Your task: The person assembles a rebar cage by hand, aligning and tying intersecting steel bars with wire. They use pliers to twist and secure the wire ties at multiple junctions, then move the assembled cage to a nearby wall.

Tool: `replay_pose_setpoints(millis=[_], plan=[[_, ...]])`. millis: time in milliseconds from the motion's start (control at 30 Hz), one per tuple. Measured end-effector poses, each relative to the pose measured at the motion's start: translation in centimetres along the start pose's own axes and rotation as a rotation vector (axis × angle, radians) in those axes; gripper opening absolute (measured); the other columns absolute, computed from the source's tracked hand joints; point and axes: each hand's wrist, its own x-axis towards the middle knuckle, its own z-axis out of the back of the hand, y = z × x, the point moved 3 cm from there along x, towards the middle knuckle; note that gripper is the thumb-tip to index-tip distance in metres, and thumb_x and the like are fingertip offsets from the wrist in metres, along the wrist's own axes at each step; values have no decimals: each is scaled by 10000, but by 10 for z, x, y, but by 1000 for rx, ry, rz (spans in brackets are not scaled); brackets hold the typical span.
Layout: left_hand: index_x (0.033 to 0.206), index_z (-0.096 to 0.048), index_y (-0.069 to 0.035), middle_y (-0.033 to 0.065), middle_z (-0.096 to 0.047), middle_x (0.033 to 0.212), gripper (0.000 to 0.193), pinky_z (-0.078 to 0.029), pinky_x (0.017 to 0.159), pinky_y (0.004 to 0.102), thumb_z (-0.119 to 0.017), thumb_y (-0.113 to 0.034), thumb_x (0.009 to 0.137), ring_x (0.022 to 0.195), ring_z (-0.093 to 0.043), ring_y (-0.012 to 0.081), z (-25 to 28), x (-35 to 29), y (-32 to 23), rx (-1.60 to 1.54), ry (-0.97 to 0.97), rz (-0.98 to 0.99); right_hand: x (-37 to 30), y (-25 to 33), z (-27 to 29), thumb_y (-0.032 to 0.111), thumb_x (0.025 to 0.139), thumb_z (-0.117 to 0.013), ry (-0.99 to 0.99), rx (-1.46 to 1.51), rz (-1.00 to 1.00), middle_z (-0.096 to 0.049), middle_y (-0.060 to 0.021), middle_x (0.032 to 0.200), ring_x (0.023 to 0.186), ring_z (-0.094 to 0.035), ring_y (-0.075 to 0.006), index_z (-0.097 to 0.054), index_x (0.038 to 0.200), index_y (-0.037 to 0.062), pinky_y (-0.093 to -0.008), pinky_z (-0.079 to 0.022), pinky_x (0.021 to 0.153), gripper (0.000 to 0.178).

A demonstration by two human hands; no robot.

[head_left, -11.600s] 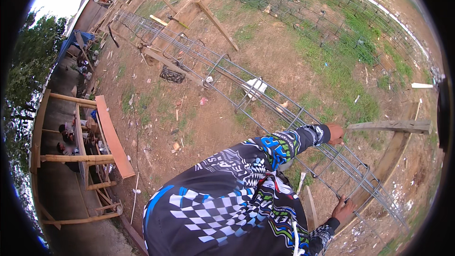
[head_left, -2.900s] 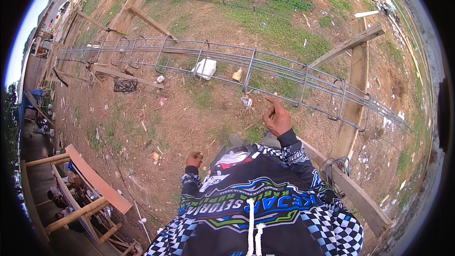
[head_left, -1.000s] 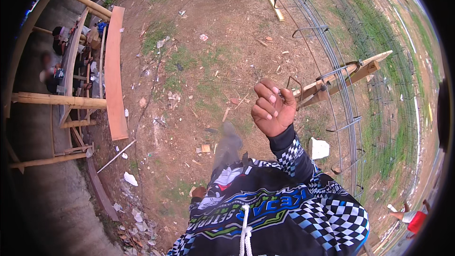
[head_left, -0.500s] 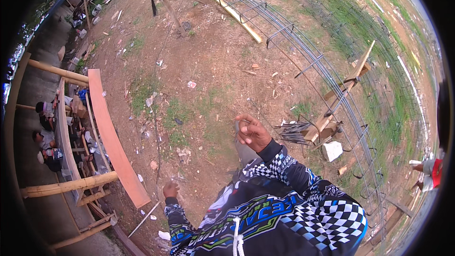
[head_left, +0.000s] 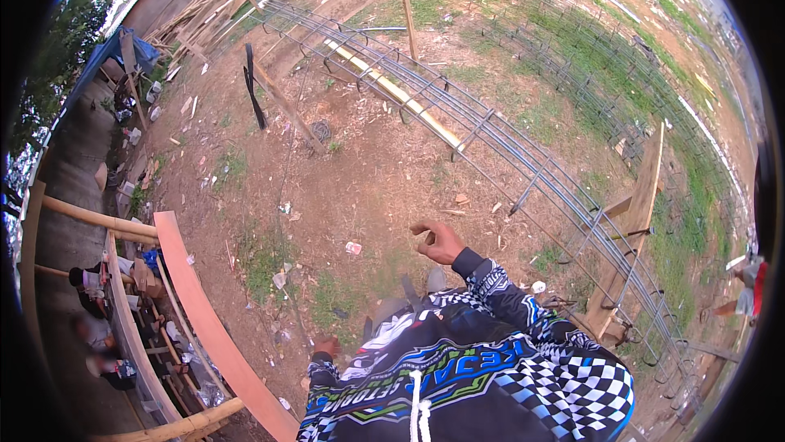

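My right hand (head_left: 439,243) is out ahead of my body, above the dirt. Its fingers curve loosely, with a gap between forefinger and thumb and nothing visible in them. Low by my left side hangs my left hand (head_left: 325,347), small and partly cut off by the sleeve, so its fingers are unclear. Neither hand touches anything that I can see. Nearest on the right is a long cage of steel reinforcing bars (head_left: 536,168), held off the ground, with a wooden board (head_left: 638,233) standing against it. Part of my shoe (head_left: 437,280) shows below my right hand.
A reddish plank (head_left: 200,307) on bamboo poles (head_left: 98,219) edges a shelter at the left, with people sitting inside. A yellowish timber (head_left: 392,92) lies by the cage. Wooden posts (head_left: 406,8) rise ahead. More bar cages (head_left: 564,74) lie in grass. Someone in red stands far right.
My view has tilted up and shifted forward, bringing more of the far yard and the bar cage in. My right hand stays raised ahead; my left hand is closer to my body.
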Motion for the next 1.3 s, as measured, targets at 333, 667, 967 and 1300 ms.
replay_pose_setpoints(millis=[333,667,967,1300], plan=[[1070,-687,29,132,-723,884,320,-553,653,324,-668,-227,879,753,-698,207,32,157,-483,106,-166,-845,123,-37,23,215,799,-659,-49,-169,-320,-689,-149,952,898,-676,-265,-635,1154,34,-381,-528,808,398],[1223,-613,-45,212,-626,1199,367,-474,922,465,-593,-255,922,1079,-594,403,108,198,-1101,814,-667,-1710,113,-190,-73,289,740,-634,-481,-278,-1216,-715,-173,970,916,-686,-328,-726,1035,99,-442,-535,825,362],[1121,-627,-36,197,-637,1078,329,-490,812,465,-647,-270,889,973,-616,373,25,214,-1180,1027,-116,-1447,256,-65,-198,359,787,-648,-886,170,-1047,-728,-137,947,851,-698,-289,-707,1095,121,-409,-535,805,394],[1007,-642,-26,179,-650,942,309,-508,691,465,-706,-285,852,855,-641,340,33,210,-1217,1204,402,-1093,278,-65,-299,328,805,-627,-1194,296,-1203,-723,-142,870,779,-703,-259,-702,1113,109,-376,-545,758,385]])
